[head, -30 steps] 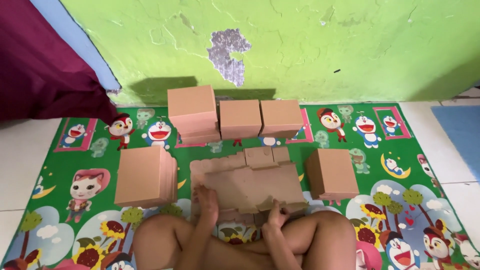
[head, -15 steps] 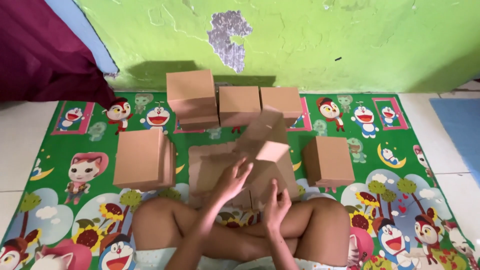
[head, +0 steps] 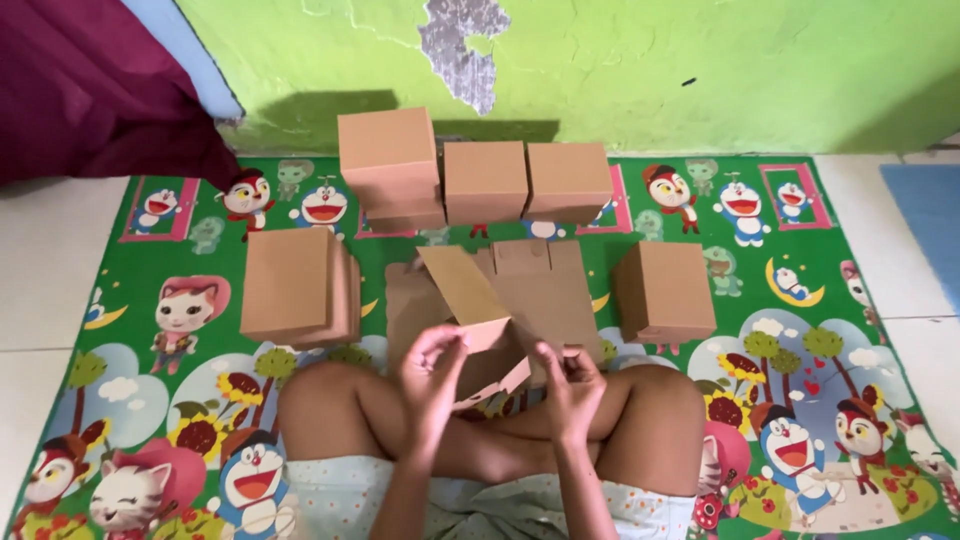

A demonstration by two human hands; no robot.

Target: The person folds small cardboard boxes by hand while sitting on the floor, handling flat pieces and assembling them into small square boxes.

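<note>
1. Two bare hands at bottom centre, above crossed legs, both closed on one flat, unfolded brown cardboard box blank (head: 470,295).
2. Left hand (head: 432,372) pinching near edge of blank, thumb on top, fingers curled under a folded-up flap.
3. Right hand (head: 572,385) gripping lower right edge, fingers bent around card.
4. Blank raised and tilted just above pile of flat brown cardboard sheets (head: 550,290) on green cartoon-printed play mat (head: 150,320).
5. Stack of flat brown cartons (head: 295,285) to left of pile; single assembled brown box (head: 665,292) to right.
6. Three assembled brown boxes (head: 480,175) in a row near green wall, leftmost tallest.
7. Compared with half a second ago: blank lower and nearer the body, hands lower and wider apart; one second ago, hands resting on flat pile.
</note>
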